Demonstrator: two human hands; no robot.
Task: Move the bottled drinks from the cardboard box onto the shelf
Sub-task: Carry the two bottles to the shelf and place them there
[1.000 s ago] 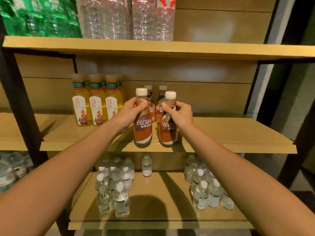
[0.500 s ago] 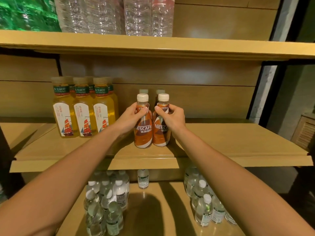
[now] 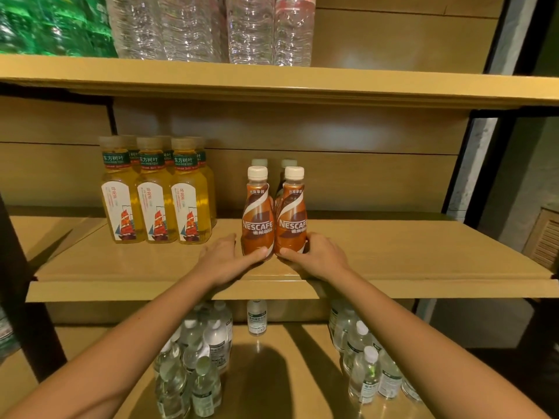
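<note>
Now both of my hands sit low on the middle shelf point(image 3: 423, 261), each at the foot of a coffee drink. My left hand point(image 3: 223, 261) wraps the base of the left Nescafé bottle point(image 3: 257, 213): the thumb lies across the front of its bottom edge and the fingers reach along its left side toward the back. My right hand point(image 3: 317, 258) does the same in mirror on the right Nescafé bottle point(image 3: 292, 213), thumb on the front of the base and fingers curled round its right side. So each hand is closed about its own bottle, down at the base, with the labels and white caps standing free above my knuckles.

Both bottles stand upright on the shelf board, side by side and touching each other, near the front edge. Directly behind them stand two more Nescafé bottles point(image 3: 259, 162), of which I see little but the caps.

To the left, well apart from my left hand, a block of yellow oolong tea bottles point(image 3: 155, 204) stands in rows. On the upper shelf point(image 3: 302, 83) are tall clear water bottles point(image 3: 251, 28) and, further left, green bottles point(image 3: 45, 25). Below my forearms, the lower shelf point(image 3: 287, 373) carries two clusters of small clear bottles point(image 3: 196, 358), one left and one right, with a single small bottle point(image 3: 257, 317) standing between them at the back.
</note>
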